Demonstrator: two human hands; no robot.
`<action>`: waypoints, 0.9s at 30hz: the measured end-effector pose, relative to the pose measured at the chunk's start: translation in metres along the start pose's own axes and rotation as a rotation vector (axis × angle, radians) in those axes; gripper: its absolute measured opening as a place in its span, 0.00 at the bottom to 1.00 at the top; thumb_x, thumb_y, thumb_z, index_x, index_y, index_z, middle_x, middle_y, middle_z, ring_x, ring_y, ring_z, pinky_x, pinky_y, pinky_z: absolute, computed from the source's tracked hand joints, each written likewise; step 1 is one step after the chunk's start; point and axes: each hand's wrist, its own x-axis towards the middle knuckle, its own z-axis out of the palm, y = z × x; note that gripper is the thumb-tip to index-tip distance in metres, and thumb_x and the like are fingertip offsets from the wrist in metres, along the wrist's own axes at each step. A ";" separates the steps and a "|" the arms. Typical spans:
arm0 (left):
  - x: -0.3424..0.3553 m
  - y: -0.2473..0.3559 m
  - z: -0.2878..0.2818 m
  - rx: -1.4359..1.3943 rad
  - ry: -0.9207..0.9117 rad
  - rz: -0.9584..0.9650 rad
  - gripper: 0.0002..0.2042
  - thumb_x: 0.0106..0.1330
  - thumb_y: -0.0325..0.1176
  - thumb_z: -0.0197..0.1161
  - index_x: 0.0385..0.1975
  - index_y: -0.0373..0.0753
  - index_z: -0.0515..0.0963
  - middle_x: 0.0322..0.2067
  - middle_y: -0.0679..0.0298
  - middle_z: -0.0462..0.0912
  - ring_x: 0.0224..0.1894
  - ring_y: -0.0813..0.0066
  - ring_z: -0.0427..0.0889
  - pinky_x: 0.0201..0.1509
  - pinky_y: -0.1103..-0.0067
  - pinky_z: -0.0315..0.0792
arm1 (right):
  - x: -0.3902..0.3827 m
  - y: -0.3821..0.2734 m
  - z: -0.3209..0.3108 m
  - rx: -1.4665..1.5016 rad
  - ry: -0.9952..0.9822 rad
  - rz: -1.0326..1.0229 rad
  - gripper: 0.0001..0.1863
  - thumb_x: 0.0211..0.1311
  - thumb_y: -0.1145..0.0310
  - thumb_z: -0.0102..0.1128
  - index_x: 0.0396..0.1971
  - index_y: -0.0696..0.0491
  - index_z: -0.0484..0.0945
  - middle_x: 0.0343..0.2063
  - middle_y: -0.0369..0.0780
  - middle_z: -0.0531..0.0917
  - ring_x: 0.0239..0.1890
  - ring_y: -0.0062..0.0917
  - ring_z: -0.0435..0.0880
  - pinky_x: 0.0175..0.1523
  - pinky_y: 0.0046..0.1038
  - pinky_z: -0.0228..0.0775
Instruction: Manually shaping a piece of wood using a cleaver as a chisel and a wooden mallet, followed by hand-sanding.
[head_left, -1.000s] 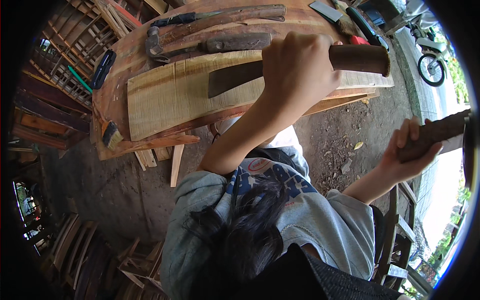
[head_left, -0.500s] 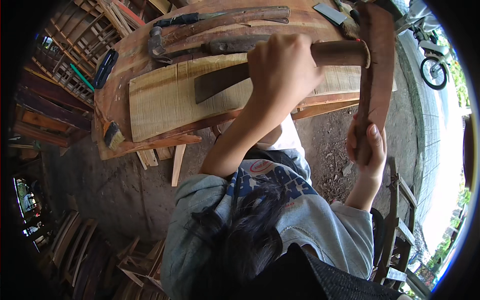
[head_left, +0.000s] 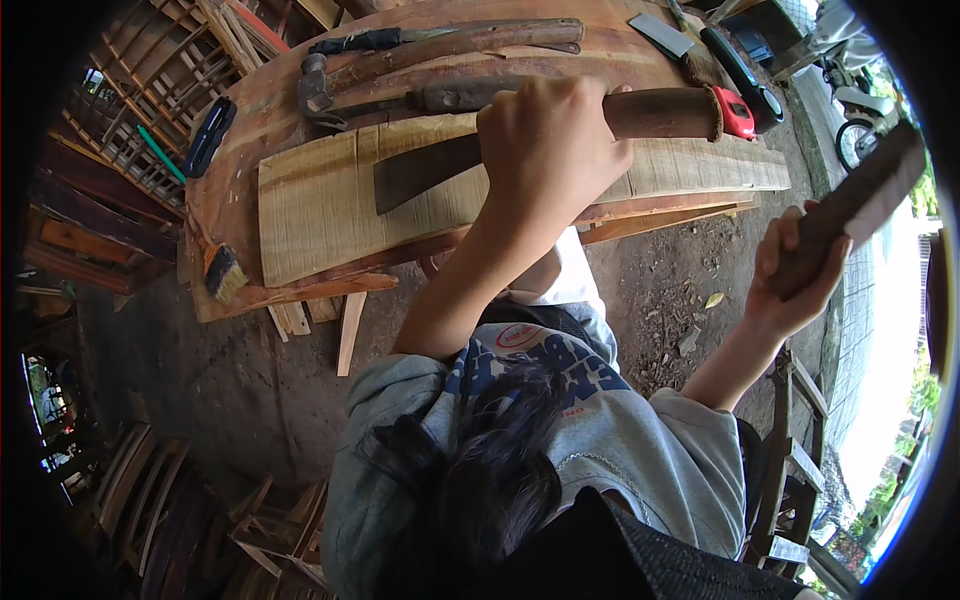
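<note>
My left hand is wrapped round the dark wooden handle of a wide metal chisel. Its dark blade rests on a pale, rough-sawn plank lying along the near edge of a reddish wooden tabletop. Out to the right, clear of the handle's end, my right hand grips a thick wooden block, tilted up and to the right.
Behind the plank lie a hammer, a red tape measure, a metal square and more tools. Brushes and a dark case sit leftward. Wooden frames surround the left; a motorbike stands right.
The block swung in to the handle's end half a second ago and has since swung back rightward. My left hand and the chisel have shifted left along the plank.
</note>
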 end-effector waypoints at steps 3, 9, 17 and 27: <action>0.000 0.001 -0.002 0.042 -0.063 -0.053 0.09 0.42 0.36 0.66 0.24 0.41 0.81 0.17 0.56 0.79 0.22 0.56 0.80 0.29 0.70 0.75 | -0.006 0.018 0.002 -0.019 -0.010 0.002 0.25 0.63 0.49 0.41 0.44 0.60 0.67 0.23 0.39 0.71 0.14 0.20 0.68 0.15 0.20 0.58; -0.001 -0.016 -0.007 0.121 -0.076 -0.119 0.11 0.42 0.36 0.66 0.26 0.41 0.82 0.21 0.55 0.80 0.27 0.57 0.81 0.32 0.70 0.75 | -0.012 0.012 -0.004 -0.172 -0.104 0.193 0.25 0.63 0.50 0.42 0.44 0.58 0.66 0.22 0.40 0.71 0.14 0.20 0.69 0.14 0.19 0.59; 0.000 -0.035 -0.014 0.177 0.004 -0.156 0.11 0.42 0.36 0.66 0.27 0.42 0.82 0.20 0.58 0.80 0.26 0.58 0.81 0.32 0.70 0.74 | -0.043 0.061 0.013 -0.317 -0.280 0.274 0.28 0.62 0.46 0.43 0.44 0.59 0.65 0.18 0.39 0.70 0.11 0.20 0.67 0.13 0.17 0.55; -0.009 -0.043 -0.036 0.018 0.042 -0.115 0.06 0.42 0.34 0.65 0.20 0.41 0.80 0.17 0.57 0.78 0.23 0.56 0.79 0.28 0.70 0.72 | -0.060 0.061 0.037 -0.212 -0.338 0.513 0.27 0.64 0.45 0.36 0.43 0.56 0.64 0.21 0.41 0.71 0.11 0.21 0.66 0.12 0.20 0.56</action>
